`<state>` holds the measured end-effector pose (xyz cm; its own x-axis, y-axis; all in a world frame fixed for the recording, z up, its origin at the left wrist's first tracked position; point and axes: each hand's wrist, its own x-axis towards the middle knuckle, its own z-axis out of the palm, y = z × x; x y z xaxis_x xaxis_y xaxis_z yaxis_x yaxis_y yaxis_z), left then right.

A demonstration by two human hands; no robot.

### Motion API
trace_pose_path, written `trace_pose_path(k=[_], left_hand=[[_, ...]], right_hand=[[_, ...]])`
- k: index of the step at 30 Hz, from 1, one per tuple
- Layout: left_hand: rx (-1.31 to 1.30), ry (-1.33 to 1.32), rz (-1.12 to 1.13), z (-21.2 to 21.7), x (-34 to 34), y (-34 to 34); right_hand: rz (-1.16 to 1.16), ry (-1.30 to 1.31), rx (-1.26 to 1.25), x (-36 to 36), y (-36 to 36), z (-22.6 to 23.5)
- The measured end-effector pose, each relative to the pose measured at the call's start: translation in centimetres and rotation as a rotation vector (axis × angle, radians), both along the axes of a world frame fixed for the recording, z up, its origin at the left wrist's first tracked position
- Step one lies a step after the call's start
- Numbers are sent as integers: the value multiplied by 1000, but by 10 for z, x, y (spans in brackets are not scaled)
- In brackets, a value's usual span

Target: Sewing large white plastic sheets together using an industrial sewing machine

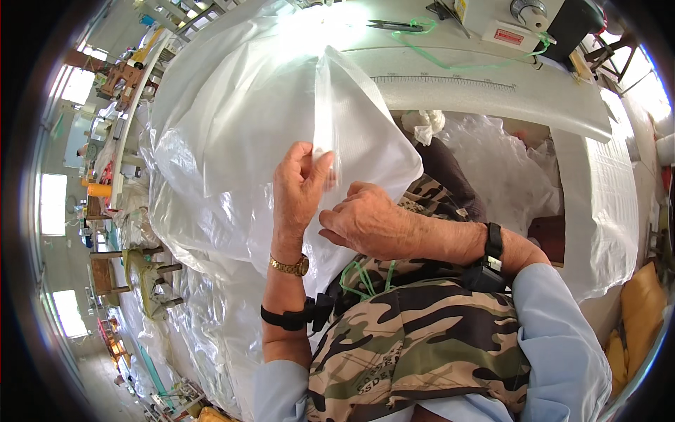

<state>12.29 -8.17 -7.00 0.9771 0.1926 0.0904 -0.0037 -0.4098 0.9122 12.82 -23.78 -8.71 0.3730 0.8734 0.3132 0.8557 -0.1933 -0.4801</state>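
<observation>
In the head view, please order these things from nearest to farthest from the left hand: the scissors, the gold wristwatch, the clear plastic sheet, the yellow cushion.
From the left hand:
1. Clear plastic sheet, pinched in its fingers.
2. Gold wristwatch, on its own wrist.
3. Scissors, on the table at top.
4. Yellow cushion, far right.

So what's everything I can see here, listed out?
plastic sheeting: one big heap, clear whitish, left and centre, over the table
work table: one, white, top right, with a ruler scale
scissors: one pair, dark, top of table
green cord: one, on the table
camouflage apron: one, green-brown, lower centre
stools: a few, left floor
left hand: pinching a sheeting fold, gold watch at wrist
right hand: gripping sheeting, black wrist strap
</observation>
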Motion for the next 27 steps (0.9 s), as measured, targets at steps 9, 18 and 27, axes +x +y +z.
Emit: trace_pose_path(k=[9,18,27], left_hand=[[66,-106,84,10,3,20],[7,-69,15,27,6,5],[140,-25,-73,32,9,3]], right_hand=[[-709,-101,133,42,-69,-2],[-321,383,357,40,-50,4],[-127,326,336,32,-14,27]])
